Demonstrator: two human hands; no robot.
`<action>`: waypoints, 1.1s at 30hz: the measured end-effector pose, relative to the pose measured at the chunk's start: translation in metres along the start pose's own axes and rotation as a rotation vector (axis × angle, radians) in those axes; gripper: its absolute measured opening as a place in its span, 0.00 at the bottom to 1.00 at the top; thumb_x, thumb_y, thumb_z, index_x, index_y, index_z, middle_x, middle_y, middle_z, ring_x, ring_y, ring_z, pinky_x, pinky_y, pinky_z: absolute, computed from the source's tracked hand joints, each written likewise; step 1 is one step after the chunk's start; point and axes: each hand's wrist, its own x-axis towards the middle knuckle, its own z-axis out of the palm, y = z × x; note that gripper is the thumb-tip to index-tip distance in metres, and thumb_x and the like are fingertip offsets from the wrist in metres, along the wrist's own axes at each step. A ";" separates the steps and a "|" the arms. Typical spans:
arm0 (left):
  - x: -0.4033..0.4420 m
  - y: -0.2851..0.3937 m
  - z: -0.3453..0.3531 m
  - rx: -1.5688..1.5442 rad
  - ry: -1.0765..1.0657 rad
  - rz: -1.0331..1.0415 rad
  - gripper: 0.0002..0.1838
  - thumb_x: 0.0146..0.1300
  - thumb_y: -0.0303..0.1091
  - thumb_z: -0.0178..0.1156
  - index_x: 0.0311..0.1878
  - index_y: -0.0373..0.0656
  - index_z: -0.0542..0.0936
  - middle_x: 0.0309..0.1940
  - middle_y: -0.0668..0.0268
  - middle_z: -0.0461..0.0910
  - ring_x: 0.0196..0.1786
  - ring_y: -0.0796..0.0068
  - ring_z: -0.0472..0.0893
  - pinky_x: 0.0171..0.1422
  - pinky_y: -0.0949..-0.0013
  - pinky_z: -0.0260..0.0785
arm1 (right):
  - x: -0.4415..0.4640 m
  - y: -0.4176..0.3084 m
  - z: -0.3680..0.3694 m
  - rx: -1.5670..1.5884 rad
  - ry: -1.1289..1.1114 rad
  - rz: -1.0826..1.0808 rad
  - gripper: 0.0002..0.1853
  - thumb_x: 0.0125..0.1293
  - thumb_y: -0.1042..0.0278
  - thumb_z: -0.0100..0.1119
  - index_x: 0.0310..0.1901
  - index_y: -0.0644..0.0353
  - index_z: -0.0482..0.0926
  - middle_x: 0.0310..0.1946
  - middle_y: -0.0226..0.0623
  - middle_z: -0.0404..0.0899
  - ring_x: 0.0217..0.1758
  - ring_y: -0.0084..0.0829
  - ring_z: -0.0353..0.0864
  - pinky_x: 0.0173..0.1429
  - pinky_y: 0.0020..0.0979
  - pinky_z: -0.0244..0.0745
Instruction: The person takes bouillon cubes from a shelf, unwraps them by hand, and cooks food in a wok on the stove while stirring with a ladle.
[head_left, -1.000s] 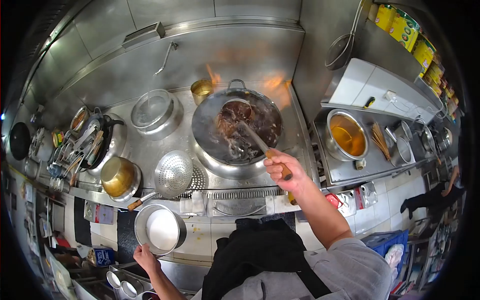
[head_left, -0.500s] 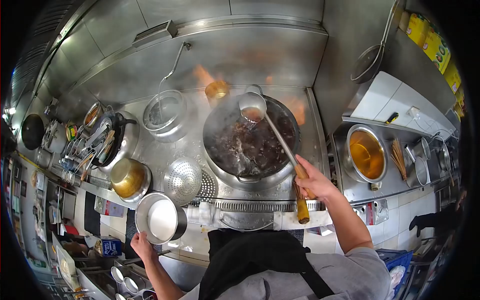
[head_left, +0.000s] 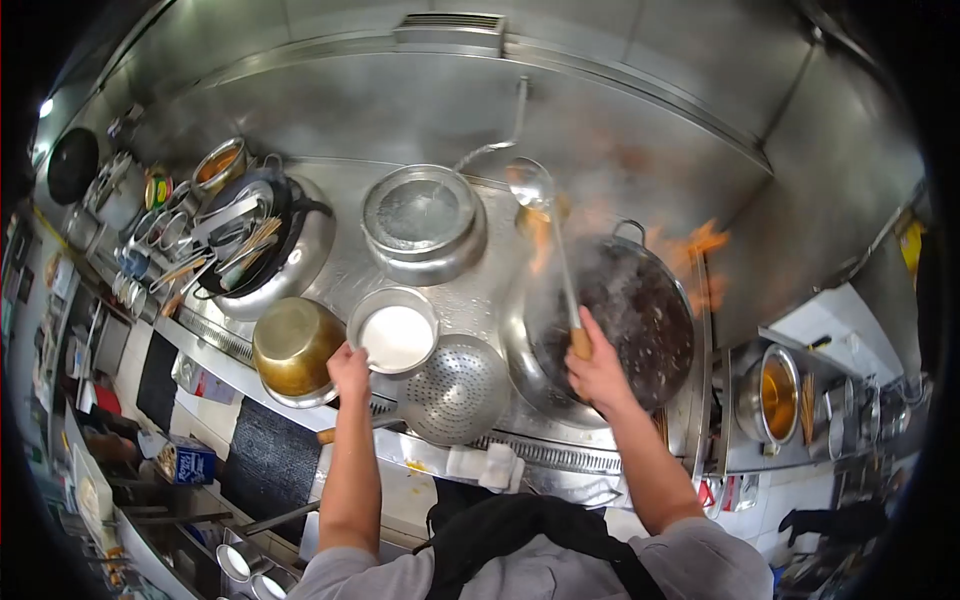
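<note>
A person holds a ladle (head_left: 563,255) beside a steaming wok (head_left: 548,358) and a pot (head_left: 393,298) of white liquid (head_left: 398,338).
The right hand (head_left: 599,372) has its fingers wrapped around the ladle's wooden handle; the left hand's (head_left: 349,371) fingers clamp the pot's near side, by the perforated strainer (head_left: 457,392). Flames (head_left: 701,248) rise behind the wok.

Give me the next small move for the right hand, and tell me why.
I'd have the right hand swing the ladle in over the wok: its bowl hangs beyond the wok's rim, flames show close by its shaft, and the grip is already closed on the wooden handle.
</note>
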 end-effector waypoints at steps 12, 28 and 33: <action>0.108 -0.062 0.026 0.466 0.226 0.011 0.08 0.46 0.28 0.61 0.26 0.30 0.77 0.22 0.47 0.77 0.28 0.46 0.78 0.43 0.53 0.72 | 0.174 0.033 0.209 1.097 -0.308 0.523 0.29 0.63 0.79 0.54 0.66 0.46 0.64 0.34 0.38 0.71 0.25 0.24 0.70 0.25 0.25 0.68; 0.154 -0.057 0.035 0.514 0.230 -0.104 0.13 0.50 0.35 0.62 0.33 0.34 0.84 0.29 0.47 0.83 0.33 0.49 0.82 0.44 0.56 0.73 | 0.012 -0.009 0.170 0.366 -0.432 0.389 0.47 0.63 0.80 0.56 0.79 0.43 0.43 0.38 0.39 0.71 0.20 0.23 0.69 0.22 0.25 0.65; 0.160 -0.056 0.034 0.431 0.224 -0.088 0.09 0.49 0.30 0.60 0.28 0.31 0.80 0.26 0.49 0.80 0.35 0.47 0.82 0.45 0.55 0.73 | 0.031 -0.014 0.165 0.005 -0.380 0.297 0.47 0.61 0.84 0.53 0.79 0.49 0.42 0.35 0.35 0.72 0.21 0.23 0.70 0.26 0.26 0.67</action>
